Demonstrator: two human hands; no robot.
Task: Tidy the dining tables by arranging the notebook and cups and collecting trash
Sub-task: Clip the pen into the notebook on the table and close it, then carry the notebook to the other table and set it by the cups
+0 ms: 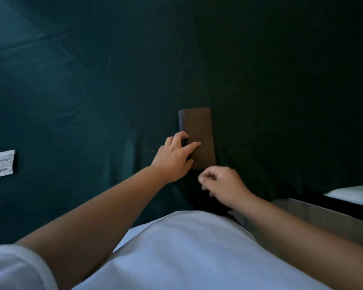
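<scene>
White shirt fabric [176,252] fills the six o'clock foreground. Beyond it, the left hand [174,155] presses spread fingers on a brown notebook [199,132] lying on the dark green surface [92,91]. At five o'clock of the notebook, the right hand [222,185] hovers loosely curled, grasping nothing. A paper slip [0,164] lies at nine o'clock.

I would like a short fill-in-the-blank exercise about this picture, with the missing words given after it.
1. The left hand rests on the brown ____, which lies on the dark green tablecloth.
2. The right hand is loosely curled just ____ the near end of that object, not on it.
3. A white paper slip with a barcode lies at the far ____ edge of the view.

Missing words: notebook; below; left
</scene>
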